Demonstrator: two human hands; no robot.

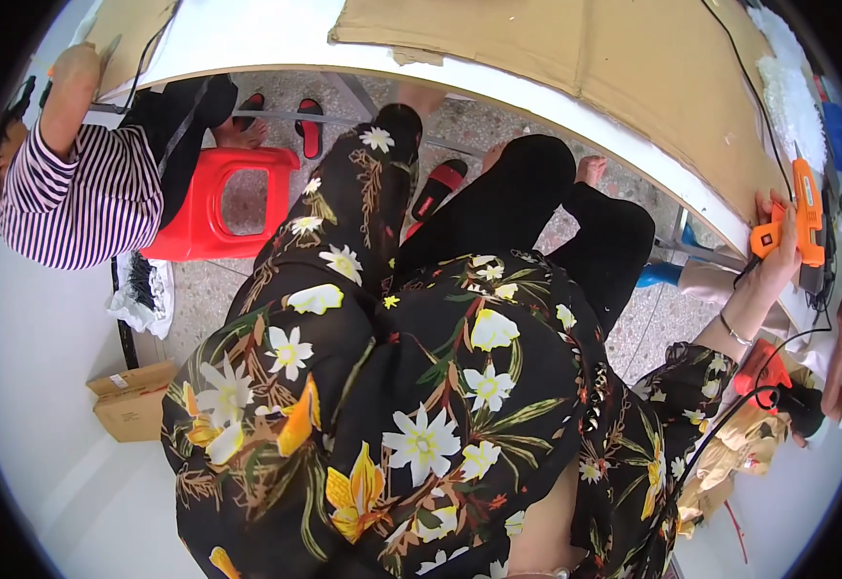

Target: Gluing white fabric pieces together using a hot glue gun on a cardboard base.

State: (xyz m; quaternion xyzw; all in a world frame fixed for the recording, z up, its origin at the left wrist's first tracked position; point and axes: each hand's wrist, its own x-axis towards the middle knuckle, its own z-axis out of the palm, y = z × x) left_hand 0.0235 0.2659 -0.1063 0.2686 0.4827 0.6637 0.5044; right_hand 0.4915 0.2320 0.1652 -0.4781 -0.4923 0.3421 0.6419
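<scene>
At the table's right end, my right hand (780,253) is closed around the handle of an orange glue gun (808,207). The gun's nozzle points toward the far side, and a dark cord runs near it. My left arm, in a black floral sleeve (342,261), reaches forward to the table's near edge. Only a bit of skin of my left hand (419,96) shows beyond the cuff, below the table edge; its fingers are hidden. Brown cardboard (537,43) covers much of the white tabletop (247,43).
On the left a person in a striped shirt (83,198) sits by a red plastic stool (194,227). Red-and-black slippers (438,188) lie on the speckled floor. A cardboard box (133,400) and a white bag (141,299) stand lower left. Other people's arms (838,362) show at the right.
</scene>
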